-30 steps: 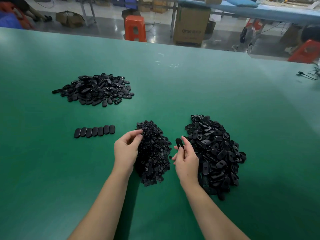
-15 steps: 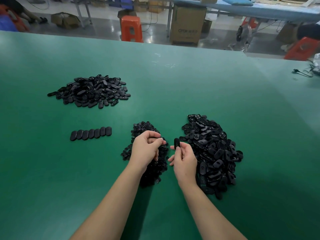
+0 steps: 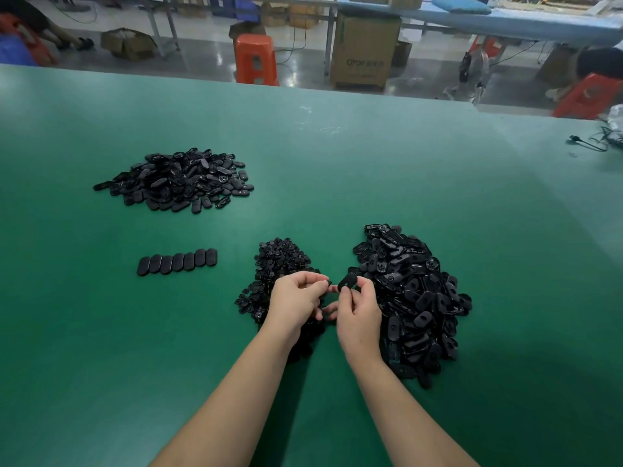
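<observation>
My right hand (image 3: 358, 311) pinches a black oval shell (image 3: 347, 281) with a hole in it, held up just left of the big pile of black oval shells (image 3: 414, 298). My left hand (image 3: 296, 298) pinches a small black part (image 3: 328, 283) at its fingertips, close to the shell. Under and behind my left hand lies a pile of small black parts (image 3: 279, 261). A row of several oval pieces (image 3: 177, 261) lies side by side to the left. Farther back left is another heap of black oval pieces (image 3: 178, 180).
Everything lies on a wide green table (image 3: 371, 170). A black cable (image 3: 588, 143) lies at the far right edge. Beyond the table stand an orange stool (image 3: 256, 59), a cardboard box (image 3: 365, 50) and a red stool (image 3: 586, 96).
My left hand left the small-parts pile with a part pinched and moved right toward my right hand. My right hand tilted the oval shell toward it.
</observation>
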### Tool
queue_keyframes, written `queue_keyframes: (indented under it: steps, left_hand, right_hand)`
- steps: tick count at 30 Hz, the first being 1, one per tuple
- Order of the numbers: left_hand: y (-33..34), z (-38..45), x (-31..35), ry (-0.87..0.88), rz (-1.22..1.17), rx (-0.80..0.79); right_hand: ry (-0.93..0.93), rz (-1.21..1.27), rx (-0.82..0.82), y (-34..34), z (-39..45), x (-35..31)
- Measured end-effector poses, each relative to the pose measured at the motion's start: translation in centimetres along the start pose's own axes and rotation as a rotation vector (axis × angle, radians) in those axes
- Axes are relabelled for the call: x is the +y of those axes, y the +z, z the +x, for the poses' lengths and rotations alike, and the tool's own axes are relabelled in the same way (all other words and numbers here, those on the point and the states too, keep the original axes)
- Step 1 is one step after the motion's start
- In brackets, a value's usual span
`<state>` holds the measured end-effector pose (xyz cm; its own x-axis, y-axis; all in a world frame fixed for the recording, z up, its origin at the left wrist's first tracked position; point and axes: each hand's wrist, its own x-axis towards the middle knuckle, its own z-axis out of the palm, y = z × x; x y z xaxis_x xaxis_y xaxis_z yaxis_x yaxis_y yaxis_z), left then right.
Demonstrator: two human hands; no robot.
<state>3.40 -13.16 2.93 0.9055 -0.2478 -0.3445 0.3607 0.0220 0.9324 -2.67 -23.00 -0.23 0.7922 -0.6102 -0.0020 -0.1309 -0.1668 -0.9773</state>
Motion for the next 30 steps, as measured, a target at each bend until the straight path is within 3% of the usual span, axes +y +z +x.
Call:
queue_keyframes:
  steps: [8,14,30]
  left_hand:
    - [0.6,-0.1,-0.3,-0.074,-0.148,0.009]
    - [1.3,-0.3,-0.9,-0.050,-0.105,0.100]
    - [2.5,-0.7,0.1,-0.031,-0.020,0.148]
  right_hand:
    - [-0.017,-0.023,0.059,0.0,0.0,0.1]
    - [-0.050,-0.058,0.082,0.0,0.0,0.2]
    - [-0.075,-0.060,0.083,-0.2,-0.4,-0.8]
